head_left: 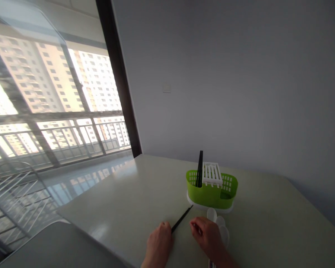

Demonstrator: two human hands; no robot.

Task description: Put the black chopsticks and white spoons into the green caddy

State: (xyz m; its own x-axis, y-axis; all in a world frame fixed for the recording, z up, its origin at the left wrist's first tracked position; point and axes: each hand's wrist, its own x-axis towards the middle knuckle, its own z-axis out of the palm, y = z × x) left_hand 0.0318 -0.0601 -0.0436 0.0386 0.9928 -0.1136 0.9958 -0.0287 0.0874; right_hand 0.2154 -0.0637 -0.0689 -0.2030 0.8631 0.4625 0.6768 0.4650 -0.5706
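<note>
My left hand [159, 243] is closed around the near end of black chopsticks [181, 219], whose tips point up and right toward the green basket. My right hand [208, 236] is curled, fingers bent together, just right of the chopsticks; whether anything is inside it I cannot make out. Under and beside the right hand lie several white spoons [211, 214], partly covered by the hand and wrist. Beyond both hands stands a green utensil basket [209, 195] on a white base. More black chopsticks [199, 169] stand upright in its left compartment, and a white slatted rack [212, 174] sits across its middle.
The pale table [123, 208] reaches back to a grey wall [226, 82] with a switch plate [166, 87]. A grey chair back [58, 245] is at the near left edge. Further left are a metal rack [19, 197] and a large window.
</note>
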